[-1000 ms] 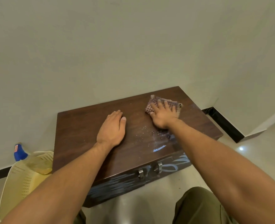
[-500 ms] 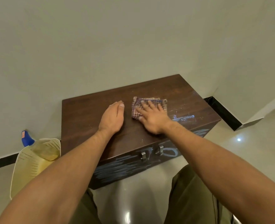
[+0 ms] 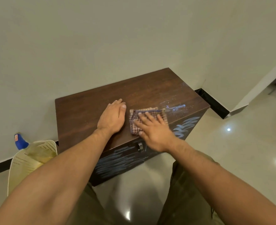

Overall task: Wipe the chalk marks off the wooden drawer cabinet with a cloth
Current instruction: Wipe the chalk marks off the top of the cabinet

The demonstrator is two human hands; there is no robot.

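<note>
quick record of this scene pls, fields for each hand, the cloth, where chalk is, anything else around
left hand: flat, palm down on the cabinet top, holding nothing
right hand: fingers spread, pressing the cloth onto the top near its front edge
cloth: checked, folded, just right of the left hand
chalk marks: pale scribbles across the front face
smear: wet-looking, on the top near the right edge
floor, left: basket with a blue-capped bottle

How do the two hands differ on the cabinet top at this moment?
The left hand rests on bare wood; the right hand presses down on the checked cloth. The left hand's fingers lie together; the right hand's fingers are spread. Both are flat, palm down, on top of the cabinet.
</note>
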